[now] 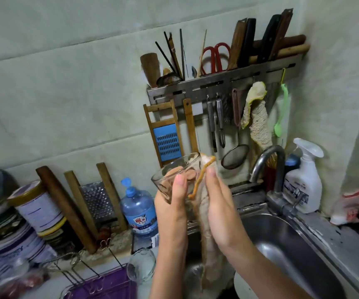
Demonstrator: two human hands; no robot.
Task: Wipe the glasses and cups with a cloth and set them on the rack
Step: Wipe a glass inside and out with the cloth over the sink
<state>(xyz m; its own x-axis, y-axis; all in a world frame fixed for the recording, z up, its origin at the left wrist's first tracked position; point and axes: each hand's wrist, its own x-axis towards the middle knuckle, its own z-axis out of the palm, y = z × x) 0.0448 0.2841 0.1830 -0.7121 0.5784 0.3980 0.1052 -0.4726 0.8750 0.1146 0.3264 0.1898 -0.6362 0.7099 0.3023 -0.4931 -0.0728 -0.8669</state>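
Observation:
My left hand (172, 203) grips a clear drinking glass (170, 173), tilted with its mouth toward the upper right, above the left edge of the sink. My right hand (219, 203) holds a pale cloth with an orange hem (202, 182) and presses it against the side and mouth of the glass; the rest of the cloth hangs down between my forearms. A second clear glass (140, 266) stands upside down at the near edge of the purple wire rack (101, 285) at the bottom left.
A steel sink (286, 244) with a curved tap (275, 167) lies to the right. A spray bottle (303, 180) stands behind it. A blue water bottle (138, 206), graters, a rolling pin and tins line the left counter. A wall rack (221, 83) holds knives and scissors.

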